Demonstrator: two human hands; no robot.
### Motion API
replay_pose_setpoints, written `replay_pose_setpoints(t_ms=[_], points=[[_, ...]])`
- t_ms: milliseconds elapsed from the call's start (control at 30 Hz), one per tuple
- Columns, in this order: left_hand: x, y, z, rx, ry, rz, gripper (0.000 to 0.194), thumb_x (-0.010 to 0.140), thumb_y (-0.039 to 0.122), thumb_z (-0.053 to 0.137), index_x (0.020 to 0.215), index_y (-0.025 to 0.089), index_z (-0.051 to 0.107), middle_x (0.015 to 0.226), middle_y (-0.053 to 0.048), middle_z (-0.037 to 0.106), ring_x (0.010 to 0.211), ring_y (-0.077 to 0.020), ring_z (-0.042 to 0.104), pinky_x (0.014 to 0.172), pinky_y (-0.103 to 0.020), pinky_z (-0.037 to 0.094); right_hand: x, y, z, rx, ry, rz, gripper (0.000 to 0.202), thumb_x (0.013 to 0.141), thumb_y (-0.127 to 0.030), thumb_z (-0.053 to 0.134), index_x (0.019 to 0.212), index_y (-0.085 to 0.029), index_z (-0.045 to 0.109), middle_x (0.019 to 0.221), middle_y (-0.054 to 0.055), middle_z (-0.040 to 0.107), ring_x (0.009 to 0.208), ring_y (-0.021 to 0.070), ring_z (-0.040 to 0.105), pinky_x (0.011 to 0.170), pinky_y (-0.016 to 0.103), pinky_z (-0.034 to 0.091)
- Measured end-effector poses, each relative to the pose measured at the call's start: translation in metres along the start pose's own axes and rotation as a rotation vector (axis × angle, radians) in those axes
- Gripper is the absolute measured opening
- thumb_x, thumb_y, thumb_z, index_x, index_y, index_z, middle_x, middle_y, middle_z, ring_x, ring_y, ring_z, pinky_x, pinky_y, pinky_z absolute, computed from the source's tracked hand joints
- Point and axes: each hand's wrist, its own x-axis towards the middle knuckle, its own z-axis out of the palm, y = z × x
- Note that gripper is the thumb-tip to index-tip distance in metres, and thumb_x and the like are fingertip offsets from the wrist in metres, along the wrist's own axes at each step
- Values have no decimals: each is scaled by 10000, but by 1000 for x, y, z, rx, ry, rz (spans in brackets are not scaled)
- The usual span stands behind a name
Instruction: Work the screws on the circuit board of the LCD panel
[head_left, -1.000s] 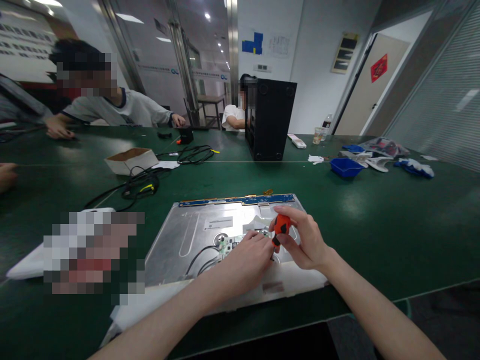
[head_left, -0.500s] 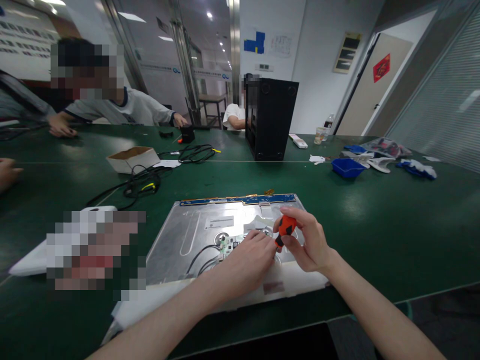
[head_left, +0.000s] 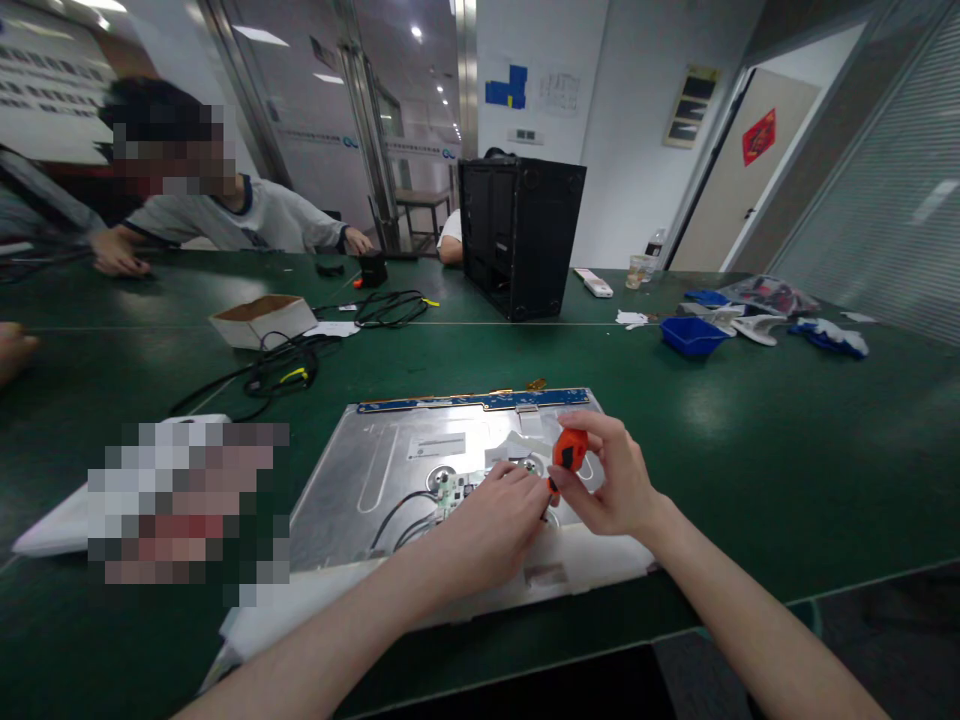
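Observation:
A short screwdriver point(head_left: 570, 450) with an orange and black handle is gripped between the thumb and fingers of my right hand point(head_left: 613, 475). It tilts, its shaft pointing down beside my left hand point(head_left: 506, 515); the tip is hidden. My left hand is closed, fingers curled down over the right part of a green circuit board point(head_left: 452, 488), and what they hold, if anything, is out of sight. Under both hands lies a silver metal display panel point(head_left: 352, 455), with a blue circuit strip point(head_left: 450, 404) along its far edge. Black wires point(head_left: 390, 515) run from the board.
A black computer case point(head_left: 540, 240) stands across the green table point(head_left: 750, 450). Left are a cardboard box point(head_left: 262, 322), coiled black cables point(head_left: 394, 308) and a white bag point(head_left: 67, 515). A blue tray point(head_left: 691, 337) and gloves point(head_left: 832, 337) lie right. A person point(head_left: 255, 215) sits far left.
The screwdriver handle has turned a little in my right hand and shifted slightly left. The black case has rotated, showing more of its side. My left hand stays in place on the panel.

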Motion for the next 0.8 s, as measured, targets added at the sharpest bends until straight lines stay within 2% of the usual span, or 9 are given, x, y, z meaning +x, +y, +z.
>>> replay_pose_setpoints(t_ms=[267,400,600,800], points=[[-1,0,-2,5,39,-10,114,869,70,511,861,183,526,919,-74,650,906,-265,608,951,-437,432,10,-3,-10,-138,-16,-25,400,914,-231,579,1309,-235,515,801,-4,637,554,118,558,495,229,479],[-1,0,-2,5,37,-5,118,861,68,523,858,186,521,921,-68,650,896,-259,604,941,-430,436,10,-5,-13,-127,-16,-10,460,894,-192,557,1347,-224,489,792,-9,641,549,122,565,481,234,484],[-1,-2,2,-1,26,-1,151,854,68,523,964,168,550,1018,-93,661,970,-266,601,950,-431,438,8,-7,-12,-102,5,-15,473,839,-161,533,1306,-208,481,782,-12,671,535,123,593,487,234,525],[0,0,4,-21,25,-37,122,861,66,521,900,182,530,961,-78,657,931,-257,615,945,-425,450,5,-5,-12,-26,-16,56,442,815,-183,553,1247,-205,462,833,17,687,567,137,621,525,257,553]])
